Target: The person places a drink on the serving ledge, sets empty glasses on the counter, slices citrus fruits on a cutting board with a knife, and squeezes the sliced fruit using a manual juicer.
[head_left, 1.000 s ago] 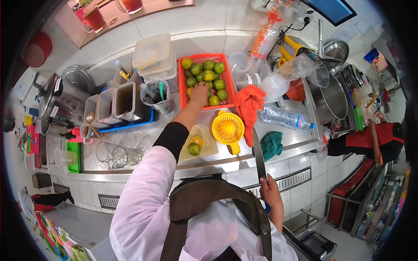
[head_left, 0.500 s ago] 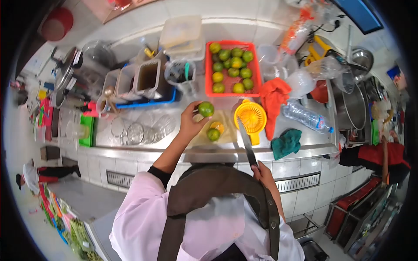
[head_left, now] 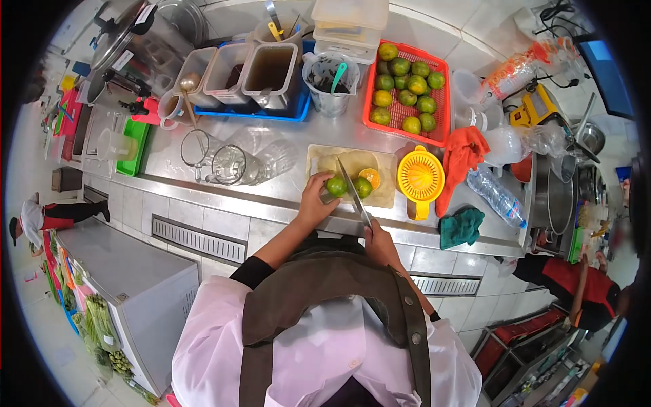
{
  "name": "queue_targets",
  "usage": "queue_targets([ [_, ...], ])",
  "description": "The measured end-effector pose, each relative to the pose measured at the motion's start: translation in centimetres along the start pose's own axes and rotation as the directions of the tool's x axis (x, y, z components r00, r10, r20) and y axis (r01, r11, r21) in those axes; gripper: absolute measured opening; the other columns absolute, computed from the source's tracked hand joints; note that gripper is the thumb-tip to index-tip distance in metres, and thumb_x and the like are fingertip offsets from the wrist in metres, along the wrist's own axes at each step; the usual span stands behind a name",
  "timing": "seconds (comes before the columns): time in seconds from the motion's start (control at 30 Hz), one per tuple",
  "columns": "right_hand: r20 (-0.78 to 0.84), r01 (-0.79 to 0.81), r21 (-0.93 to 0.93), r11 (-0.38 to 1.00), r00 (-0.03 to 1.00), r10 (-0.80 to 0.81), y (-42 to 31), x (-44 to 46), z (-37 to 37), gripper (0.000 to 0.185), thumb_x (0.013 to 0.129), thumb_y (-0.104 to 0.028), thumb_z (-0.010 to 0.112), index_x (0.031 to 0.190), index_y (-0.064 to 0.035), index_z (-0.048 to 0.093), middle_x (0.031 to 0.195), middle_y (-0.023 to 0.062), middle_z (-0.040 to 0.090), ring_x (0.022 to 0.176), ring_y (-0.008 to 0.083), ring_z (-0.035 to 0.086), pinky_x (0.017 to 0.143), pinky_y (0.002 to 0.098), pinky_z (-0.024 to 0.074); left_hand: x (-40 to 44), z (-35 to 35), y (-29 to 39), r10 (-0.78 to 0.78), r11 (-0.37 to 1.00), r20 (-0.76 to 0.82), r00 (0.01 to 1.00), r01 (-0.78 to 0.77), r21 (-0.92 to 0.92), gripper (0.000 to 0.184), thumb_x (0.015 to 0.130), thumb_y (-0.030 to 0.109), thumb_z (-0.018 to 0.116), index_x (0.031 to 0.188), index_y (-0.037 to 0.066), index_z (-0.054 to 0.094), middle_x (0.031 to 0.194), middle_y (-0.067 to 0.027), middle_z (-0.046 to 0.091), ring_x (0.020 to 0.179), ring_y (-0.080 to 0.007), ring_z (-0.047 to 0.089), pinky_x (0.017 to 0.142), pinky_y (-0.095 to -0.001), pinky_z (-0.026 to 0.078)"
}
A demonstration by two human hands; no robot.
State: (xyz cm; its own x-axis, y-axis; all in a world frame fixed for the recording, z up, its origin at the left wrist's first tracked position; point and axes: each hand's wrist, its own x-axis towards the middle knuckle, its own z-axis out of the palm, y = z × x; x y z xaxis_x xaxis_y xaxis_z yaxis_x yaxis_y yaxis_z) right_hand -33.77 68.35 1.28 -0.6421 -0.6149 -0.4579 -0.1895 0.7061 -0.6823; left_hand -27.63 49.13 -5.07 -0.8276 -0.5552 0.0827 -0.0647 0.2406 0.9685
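My left hand (head_left: 316,202) is closed on a green-skinned orange (head_left: 336,186), at the front of the pale cutting board (head_left: 325,154). My right hand (head_left: 381,245) grips a knife (head_left: 353,187) by its handle, the blade pointing away from me. The blade passes close along the right side of that orange; whether it touches the skin I cannot tell. Right of the blade lie a green orange piece (head_left: 362,187) and, behind it, a cut half (head_left: 370,176) with its orange flesh facing up. A yellow citrus juicer (head_left: 420,178) stands just right of the board.
A red basket (head_left: 443,102) of green oranges sits behind the board. Glass mugs (head_left: 229,165) stand to the left, with containers on a blue tray (head_left: 298,112) behind. Orange cloth (head_left: 461,152), green cloth (head_left: 462,227) and a plastic bottle (head_left: 498,197) lie right. Another person (head_left: 576,281) is at far right.
My left hand has brought the orange down toward the board. The knife has moved from over the juicer to beside that orange. The view has shifted.
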Motion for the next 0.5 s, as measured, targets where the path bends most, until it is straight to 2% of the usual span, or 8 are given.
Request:
queue_targets([
  [0.07, 0.019, -0.023, -0.041, 0.999, 1.000, 0.024, -1.1, -0.4, -0.1, 0.024, 0.088, -0.019, 0.040, 0.101, 0.0003, 0.045, 0.074, 0.0316, 0.055, 0.071, 0.0477, 0.054, 0.064, 0.0533, 0.0410, 0.1, 0.0, 0.8, 0.025, 0.999, -0.013, 1.000, -0.026, -0.029, 0.049, 0.066, 0.001, 0.070, 0.111, 0.005, 0.049, 0.115, -0.0120, 0.043, 0.105, -0.0207, 0.049, 0.084, -0.0296, 0.046],
  [0.17, 0.028, -0.027, -0.089, 0.996, 0.999, 0.030, -1.1, -0.7, 0.6, 0.024, 0.088, -0.019, 0.040, 0.102, -0.0003, 0.043, 0.072, 0.0315, 0.055, 0.070, 0.0479, 0.054, 0.062, 0.0538, 0.0410, 0.1, 0.2, 0.1, -0.023, 0.998, -0.093, 0.995, 0.018, -0.053, 0.042, 0.067, 0.006, 0.072, 0.104, 0.003, 0.053, 0.109, -0.0128, 0.048, 0.100, -0.0225, 0.053, 0.082, -0.0313, 0.048],
  [0.27, 0.036, -0.045, -0.121, 0.992, 0.998, 0.050, -1.6, -1.1, 0.3, 0.023, 0.088, -0.020, 0.040, 0.101, -0.0005, 0.042, 0.070, 0.0311, 0.055, 0.069, 0.0477, 0.054, 0.062, 0.0540, 0.0408, 0.1, 0.7, -0.6, -0.121, 0.983, -0.167, 0.978, 0.095, -0.157, 0.036, 0.067, 0.005, 0.072, 0.099, 0.000, 0.055, 0.103, -0.0107, 0.051, 0.093, -0.0210, 0.056, 0.082, -0.0305, 0.048],
  [0.37, 0.059, -0.043, -0.154, 0.987, 0.997, 0.053, -2.0, -1.6, -0.4, 0.021, 0.088, -0.019, 0.040, 0.098, -0.0006, 0.042, 0.069, 0.0303, 0.055, 0.069, 0.0475, 0.054, 0.061, 0.0540, 0.0409, -0.1, 0.9, -0.6, -0.281, 0.906, -0.153, 0.948, 0.209, -0.367, 0.031, 0.070, 0.000, 0.069, 0.096, 0.001, 0.053, 0.102, -0.0050, 0.052, 0.097, -0.0163, 0.053, 0.085, -0.0291, 0.046],
  [0.5, 0.093, -0.055, -0.159, 0.986, 0.993, 0.071, -2.0, -1.9, -0.6, 0.020, 0.088, -0.019, 0.041, 0.093, 0.0000, 0.040, 0.067, 0.0298, 0.055, 0.068, 0.0472, 0.055, 0.061, 0.0536, 0.0415, -0.2, 0.8, -1.0, -0.237, 0.903, -0.135, 0.962, 0.167, -0.396, 0.025, 0.070, -0.002, 0.069, 0.090, 0.000, 0.054, 0.098, -0.0051, 0.051, 0.093, -0.0144, 0.054, 0.085, -0.0280, 0.045],
])
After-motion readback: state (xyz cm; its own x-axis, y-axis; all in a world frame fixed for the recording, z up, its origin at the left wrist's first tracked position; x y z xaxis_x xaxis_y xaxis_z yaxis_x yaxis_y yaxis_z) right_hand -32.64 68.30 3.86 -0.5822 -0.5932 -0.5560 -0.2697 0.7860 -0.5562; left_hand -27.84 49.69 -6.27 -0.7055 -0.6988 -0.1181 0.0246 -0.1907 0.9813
